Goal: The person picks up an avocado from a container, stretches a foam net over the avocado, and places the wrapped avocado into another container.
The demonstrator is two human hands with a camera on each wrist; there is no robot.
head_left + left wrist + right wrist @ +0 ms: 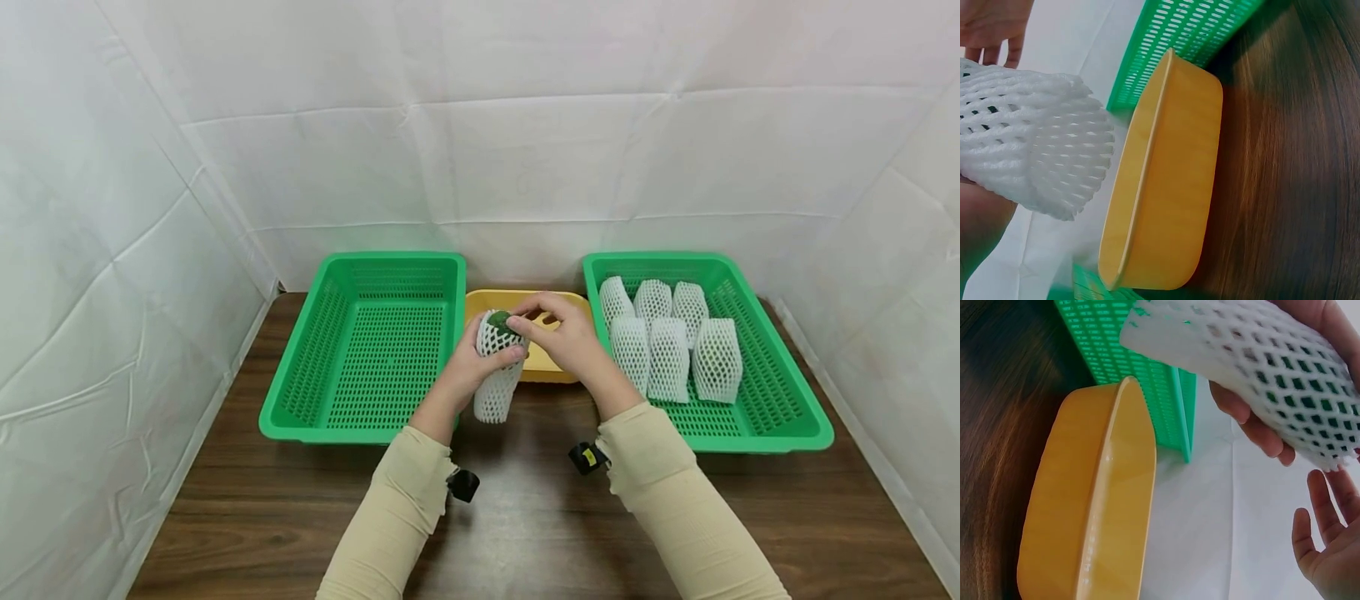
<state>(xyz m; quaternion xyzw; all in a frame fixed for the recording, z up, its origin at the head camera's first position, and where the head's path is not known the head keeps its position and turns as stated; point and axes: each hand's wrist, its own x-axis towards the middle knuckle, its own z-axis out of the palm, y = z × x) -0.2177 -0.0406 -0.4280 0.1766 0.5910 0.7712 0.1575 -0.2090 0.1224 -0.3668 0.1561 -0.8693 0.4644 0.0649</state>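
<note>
A white foam net sleeve (493, 398) hangs over the table in front of the yellow tray (551, 377). My left hand (467, 365) grips it around the upper part, thumb across the front. Inside the sleeve sits a dark green, rough-skinned fruit (501, 322), its rounded end showing at the top opening and its body visible through the mesh. The thumb of my right hand (564, 337) touches that green end, with the other fingers extended and apart. In the left wrist view the lower end of the sleeve (1072, 150) gapes without fruit in it.
A green basket (273, 408) with nothing inside stands to the left. Another green basket (806, 429) on the right holds several white net-sleeved items (667, 358). White sheeting (525, 167) hangs behind and at both sides of the brown wood table (525, 517).
</note>
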